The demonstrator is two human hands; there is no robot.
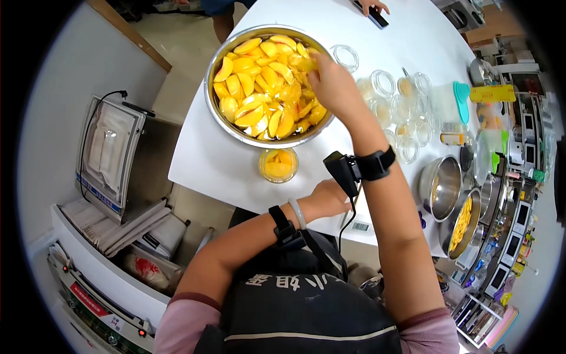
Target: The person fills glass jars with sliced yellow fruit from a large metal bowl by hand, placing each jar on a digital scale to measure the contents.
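A large stainless steel bowl (265, 142) heaped with wet yellow peach slices (252, 84) sits on the white table. Over its right rim reaches my right hand (331, 84), fingers down among the slices; blur hides whether they grip any. My left hand (329, 199) is low at the near table edge, beside a digital scale (360, 226). The device strapped to my right wrist and my right forearm partly cover that hand and the scale, so any hold there is hidden. Just below the bowl stands a small open glass jar (278, 166) containing peach slices.
Several glass jars (402, 106) and a teal-lidded pitcher (461, 101) are grouped right of my forearm. Farther right are a steel bowl (438, 188) and another with yellow pieces (462, 225). Another person's hand (373, 6) touches a phone (376, 17). A vacuum sealer (115, 155) stands left.
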